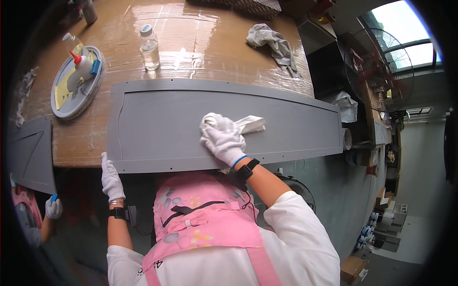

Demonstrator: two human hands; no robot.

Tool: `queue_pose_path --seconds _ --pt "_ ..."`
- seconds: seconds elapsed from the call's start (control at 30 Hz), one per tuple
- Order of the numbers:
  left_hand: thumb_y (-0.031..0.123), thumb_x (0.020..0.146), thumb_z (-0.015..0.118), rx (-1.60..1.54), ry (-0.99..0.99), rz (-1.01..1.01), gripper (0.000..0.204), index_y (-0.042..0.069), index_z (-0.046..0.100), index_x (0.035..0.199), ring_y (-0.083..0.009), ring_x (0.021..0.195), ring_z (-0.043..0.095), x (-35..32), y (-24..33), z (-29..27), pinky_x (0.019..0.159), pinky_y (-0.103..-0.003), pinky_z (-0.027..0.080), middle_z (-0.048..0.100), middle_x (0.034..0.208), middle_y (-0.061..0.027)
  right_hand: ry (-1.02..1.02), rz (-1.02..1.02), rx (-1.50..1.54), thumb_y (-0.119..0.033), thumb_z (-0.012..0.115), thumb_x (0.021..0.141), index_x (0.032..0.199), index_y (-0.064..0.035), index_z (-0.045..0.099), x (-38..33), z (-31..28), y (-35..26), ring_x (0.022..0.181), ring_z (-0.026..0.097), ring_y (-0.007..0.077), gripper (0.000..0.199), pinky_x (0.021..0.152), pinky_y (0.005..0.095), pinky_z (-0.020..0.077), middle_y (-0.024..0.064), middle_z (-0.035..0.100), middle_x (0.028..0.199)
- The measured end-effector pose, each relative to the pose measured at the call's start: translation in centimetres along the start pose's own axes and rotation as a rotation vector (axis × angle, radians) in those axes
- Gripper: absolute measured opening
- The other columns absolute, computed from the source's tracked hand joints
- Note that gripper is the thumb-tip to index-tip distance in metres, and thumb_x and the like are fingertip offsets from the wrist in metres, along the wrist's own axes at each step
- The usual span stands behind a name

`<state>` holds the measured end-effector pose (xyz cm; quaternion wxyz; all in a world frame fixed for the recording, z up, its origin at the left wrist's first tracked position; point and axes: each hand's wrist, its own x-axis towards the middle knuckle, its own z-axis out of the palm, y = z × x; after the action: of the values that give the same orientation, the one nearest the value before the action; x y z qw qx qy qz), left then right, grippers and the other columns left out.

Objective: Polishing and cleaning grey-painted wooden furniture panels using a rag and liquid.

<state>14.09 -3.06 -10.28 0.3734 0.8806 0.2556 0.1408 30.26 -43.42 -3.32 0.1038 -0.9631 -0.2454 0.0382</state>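
Note:
A long grey panel door (pixel 167 109) with a raised frame lies flat in front of me on the wrapped table. My right hand (pixel 225 141), in a white glove, is closed on a bunched white cloth (pixel 210 122) and presses it against the panel's recessed middle. One end of the cloth trails off to the right of my fingers. At the near left corner of the panel, my left hand (pixel 111 178), also gloved, rests with its fingers stretched out along the edge. Part of that hand's thumb side is hard to make out.
A clear bottle (pixel 150 49) stands beyond the panel. At left, a round lid (pixel 67 112) bears a white squeeze bottle (pixel 84 66) with a red tip. A crumpled grey rag (pixel 273 43) lies far right. Another person's gloved hand (pixel 54 209) holds a blue block beside a second grey panel (pixel 32 155).

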Motion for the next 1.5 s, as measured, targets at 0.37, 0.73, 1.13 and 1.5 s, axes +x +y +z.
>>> queue_pose_path --seconds 0.37,0.73,1.13,1.5 --pt "0.024 0.109 0.028 -0.112 -0.045 0.016 0.05 -0.003 0.031 0.151 -0.0214 0.144 0.035 0.5 -2.2 -0.1 0.119 -0.03 0.027 0.039 0.156 -0.0128 -0.065 0.599 -0.382 -0.045 0.058 0.092 0.129 -0.0168 0.06 -11.9 -7.1 23.7 0.125 0.045 0.036 0.047 0.108 0.0435 0.0384 0.014 0.046 0.138" --pt "0.039 0.099 0.055 0.738 0.229 0.216 0.063 0.011 0.034 0.152 -0.0338 0.136 0.041 -4.2 13.6 5.7 0.113 -0.046 0.034 0.042 0.15 -0.0151 0.086 -0.438 0.292 -0.036 0.074 0.073 0.11 -0.0255 0.066 -7.6 -3.7 9.9 0.116 0.052 0.0356 0.04 0.099 0.0511 0.0422 0.0118 0.051 0.12" --pt "0.028 0.088 0.069 0.569 -0.151 0.531 0.063 0.008 0.046 0.144 -0.0377 0.136 0.038 -15.0 34.1 25.2 0.116 -0.053 0.029 0.044 0.144 -0.0165 0.051 0.563 -0.291 -0.034 0.067 0.085 0.118 -0.0089 0.065 -25.6 -13.0 52.8 0.117 0.05 0.0409 0.042 0.1 0.0524 0.0425 0.0215 0.053 0.127" --pt "0.023 0.089 0.065 0.594 -0.165 0.563 0.055 0.008 0.051 0.14 -0.0373 0.137 0.04 -15.4 35.7 27.4 0.118 -0.052 0.028 0.046 0.145 -0.0172 0.114 -0.369 0.348 -0.037 0.071 0.074 0.106 -0.0212 0.069 -13.1 -8.6 37.8 0.115 0.05 0.0351 0.035 0.099 0.0528 0.0399 0.0131 0.052 0.124"
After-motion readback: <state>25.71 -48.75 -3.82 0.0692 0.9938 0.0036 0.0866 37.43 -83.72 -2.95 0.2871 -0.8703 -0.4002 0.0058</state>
